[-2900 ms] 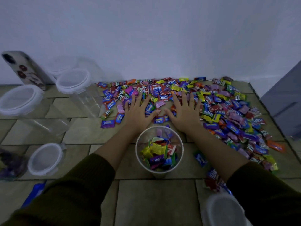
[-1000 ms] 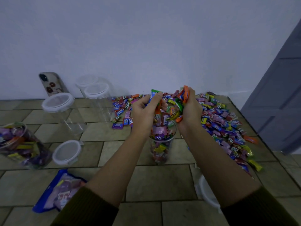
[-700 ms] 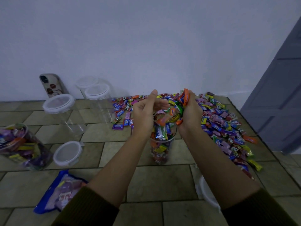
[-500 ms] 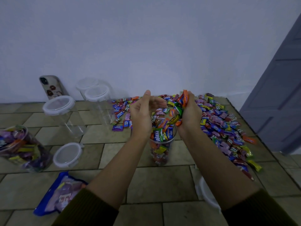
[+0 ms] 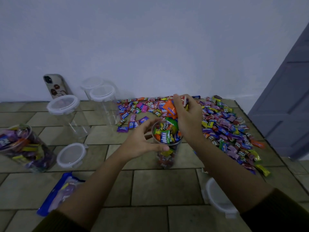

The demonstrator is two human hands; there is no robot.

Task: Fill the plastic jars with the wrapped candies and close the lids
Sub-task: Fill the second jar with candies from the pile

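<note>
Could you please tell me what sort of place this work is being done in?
Probably a room in a home: the candies lie on a tiled surface against a plain white wall, a grey panelled door stands at the right, and a phone leans on the wall.

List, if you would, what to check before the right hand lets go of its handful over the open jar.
1. Open jar upright on the floor: ok.
2. Jar steadied: ok, the left hand holds it just below the rim.
3. Right hand over the mouth: ok, it grips a handful of candies above the far edge.
4. Room left inside: not ok, the wrappers appear heaped to the rim, so more may spill.
5. Lid at hand: ok, it lies on the floor under the right forearm.
</note>
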